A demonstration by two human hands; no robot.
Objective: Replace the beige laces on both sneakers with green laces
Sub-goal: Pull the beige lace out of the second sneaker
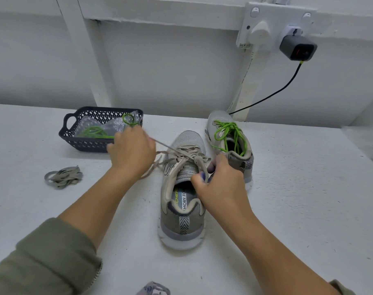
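A grey sneaker point(181, 216) stands in the middle of the table, heel toward me, still threaded with a beige lace point(186, 153). My left hand point(131, 151) grips one end of that lace and holds it taut up and to the left. My right hand point(218, 180) pinches the sneaker's right collar edge near the tongue. Behind it, to the right, the second sneaker point(229, 143) carries a green lace point(229, 133). A loose beige lace point(64, 176) lies bundled on the table at the left. Another green lace point(96, 132) lies in a dark basket.
The dark plastic basket point(83, 143) sits at the back left and also holds a clear bag. A wall socket with a grey charger point(297, 47) and black cable is at the upper right. A grey patterned item point(153, 289) shows at the bottom edge.
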